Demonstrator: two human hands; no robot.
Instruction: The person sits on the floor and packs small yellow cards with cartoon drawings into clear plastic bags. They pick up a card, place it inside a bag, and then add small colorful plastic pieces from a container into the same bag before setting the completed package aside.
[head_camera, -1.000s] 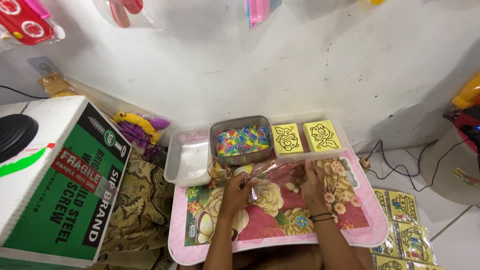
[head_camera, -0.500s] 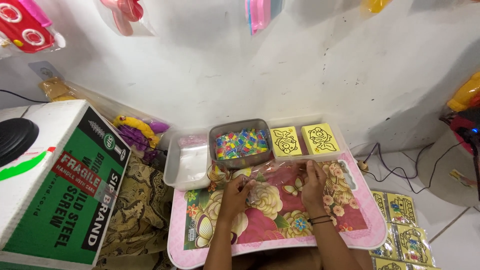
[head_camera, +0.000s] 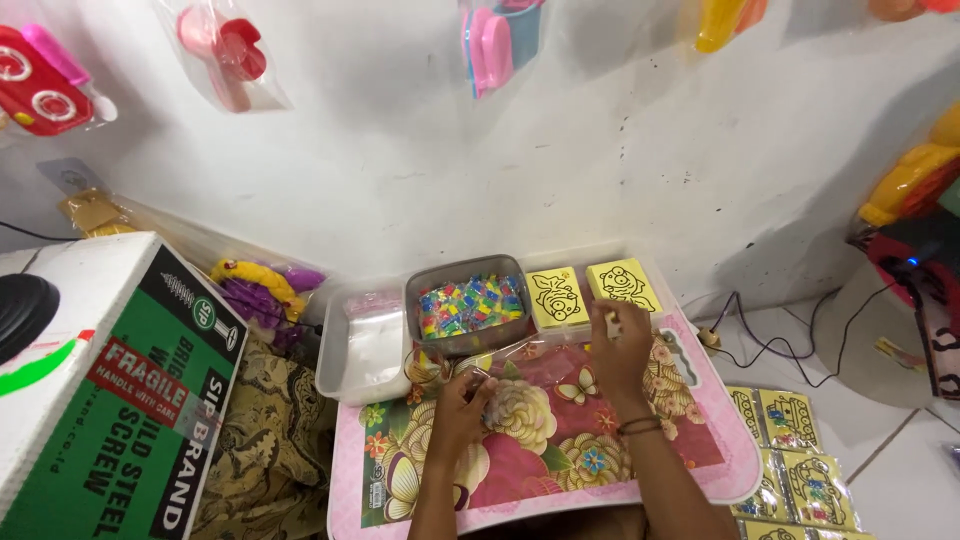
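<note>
Cellophane, a clear crinkly sleeve (head_camera: 505, 358), lies across the far edge of my pink flower-printed plastic tray table (head_camera: 700, 450); my left hand (head_camera: 462, 412) pinches its near end at about seven o'clock, fingers closed on the film, seemingly to keep it flat and steady; my right hand (head_camera: 618, 352) reaches toward one o'clock, fingertips (head_camera: 607, 322) nipping something small and pale, too small to tell what, at the near edge of the yellow square picture card with a black outline drawing (head_camera: 623, 284); a second yellow card (head_camera: 556, 296) sits just beside it; at twelve o'clock the grey metal tin of mixed coloured bits (head_camera: 470, 305) stays within easy reach; an empty white tray (head_camera: 365, 345) waits at ten.
</note>
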